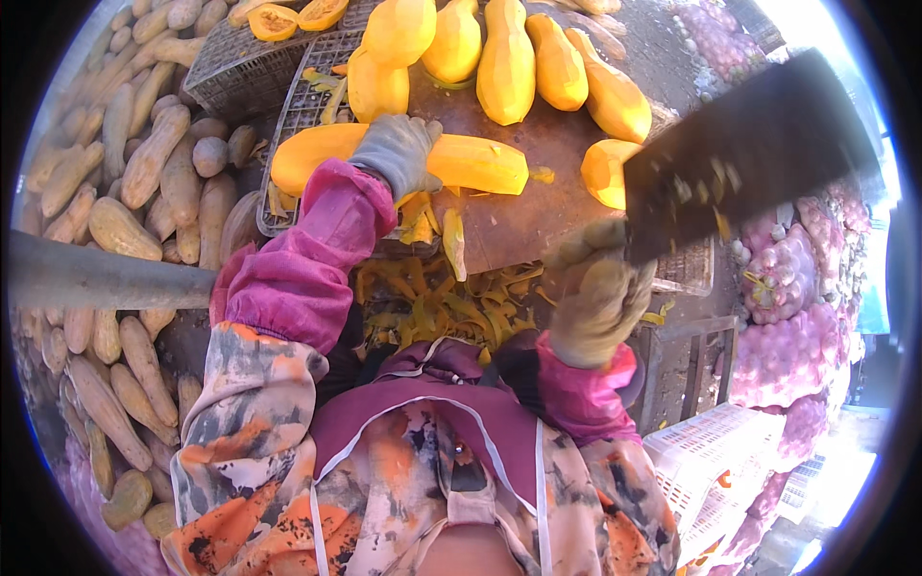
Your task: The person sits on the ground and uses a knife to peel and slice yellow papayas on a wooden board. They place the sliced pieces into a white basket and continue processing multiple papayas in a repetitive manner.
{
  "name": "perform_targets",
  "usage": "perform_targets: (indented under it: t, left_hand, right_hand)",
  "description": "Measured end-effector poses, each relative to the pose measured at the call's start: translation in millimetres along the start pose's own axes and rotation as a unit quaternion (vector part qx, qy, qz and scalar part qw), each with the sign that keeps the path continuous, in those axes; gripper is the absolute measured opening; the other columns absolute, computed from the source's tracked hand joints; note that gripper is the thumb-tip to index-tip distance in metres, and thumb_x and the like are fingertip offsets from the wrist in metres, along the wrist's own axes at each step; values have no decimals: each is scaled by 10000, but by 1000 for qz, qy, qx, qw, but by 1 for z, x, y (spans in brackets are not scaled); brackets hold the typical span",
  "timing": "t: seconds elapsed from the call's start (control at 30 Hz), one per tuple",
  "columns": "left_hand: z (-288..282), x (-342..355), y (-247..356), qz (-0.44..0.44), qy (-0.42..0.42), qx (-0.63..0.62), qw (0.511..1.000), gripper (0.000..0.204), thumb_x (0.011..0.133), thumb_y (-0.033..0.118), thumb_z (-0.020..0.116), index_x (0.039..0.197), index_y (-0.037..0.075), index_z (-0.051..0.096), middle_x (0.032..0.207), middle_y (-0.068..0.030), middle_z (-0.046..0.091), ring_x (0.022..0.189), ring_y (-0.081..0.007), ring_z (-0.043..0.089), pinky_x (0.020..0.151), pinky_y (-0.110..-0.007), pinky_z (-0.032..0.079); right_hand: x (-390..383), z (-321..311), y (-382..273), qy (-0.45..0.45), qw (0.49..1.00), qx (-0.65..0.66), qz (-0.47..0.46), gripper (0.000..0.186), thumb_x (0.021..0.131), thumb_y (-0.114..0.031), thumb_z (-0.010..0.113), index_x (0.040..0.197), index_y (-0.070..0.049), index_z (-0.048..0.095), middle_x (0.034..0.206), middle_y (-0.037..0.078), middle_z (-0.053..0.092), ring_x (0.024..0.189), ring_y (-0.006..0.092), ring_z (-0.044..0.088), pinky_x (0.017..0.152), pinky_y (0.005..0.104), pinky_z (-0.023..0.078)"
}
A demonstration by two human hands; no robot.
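My left hand [396,154], in a grey glove, is wrapped over the middle of a long peeled orange squash [477,165]. The squash lies crosswise on a brown board [519,223]. To its right, my right hand [600,298], in a tan glove, grips a cleaver [749,154]. The broad dark blade is raised over the right side and blurred, with bits of peel stuck to it. The handle is hidden in my fist. A cut squash piece [605,173] sits at the board's right edge, partly beside the blade. Peel strips [453,243] hang at the near edge.
Several peeled squashes [506,62] stand along the board's far side. A dark crate [259,77] with cut halves is at the far left. Unpeeled squashes [154,158] are heaped left, near a grey pole [110,272]. Peelings [461,307] lie below; pink net sacks [783,355] and a white crate [706,451] are right.
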State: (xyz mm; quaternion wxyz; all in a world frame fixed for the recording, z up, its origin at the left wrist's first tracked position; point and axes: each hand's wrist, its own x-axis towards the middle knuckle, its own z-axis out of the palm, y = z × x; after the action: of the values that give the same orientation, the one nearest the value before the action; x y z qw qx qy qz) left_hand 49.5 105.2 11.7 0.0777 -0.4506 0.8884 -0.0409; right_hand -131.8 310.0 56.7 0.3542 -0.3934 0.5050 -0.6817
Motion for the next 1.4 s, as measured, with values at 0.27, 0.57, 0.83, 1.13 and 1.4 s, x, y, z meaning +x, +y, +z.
perform_targets:
  t: [0.27,0.57,0.83,1.13,1.4]
  left_hand:
    - [2,9,-7,11,-24,2,1000,642,781,563,772,1196,97,619,1117,-103,707,1047,-281,687,876,-396,547]
    - [-6,3,-15,3,-44,-49,998,697,736,553,805,1208,80,610,1171,-127,689,1099,-300,666,930,-408,525]
    - [1,-28,-60,-69,-17,-113,991,865,742,602,757,1430,127,536,1343,-147,630,1239,-322,597,1065,-428,446]
    - [14,-20,-61,-92,10,-123,988,846,742,626,743,1412,146,552,1333,-149,635,1224,-342,602,1052,-441,452]
    - [26,-18,-57,-107,63,-99,987,586,929,532,596,1331,106,595,1249,-138,684,1141,-317,649,977,-441,488]
  right_hand:
    - [48,8,115,-67,890,-32,449,337,996,-484,555,1011,-150,594,766,2,557,572,189,510,523,355,452]
    - [67,-14,59,-146,890,-107,418,312,987,-395,537,985,-85,575,726,10,533,571,130,507,493,292,429]
    - [4,51,14,-77,993,-38,-84,281,981,-282,610,1060,-15,574,813,55,617,697,125,599,617,282,489]
    - [71,29,114,-215,857,36,467,329,989,-457,554,953,-131,574,721,14,527,551,154,508,491,321,419]
    - [77,28,53,-155,895,-112,404,290,990,-407,606,983,-117,597,730,3,580,558,136,517,495,305,419]
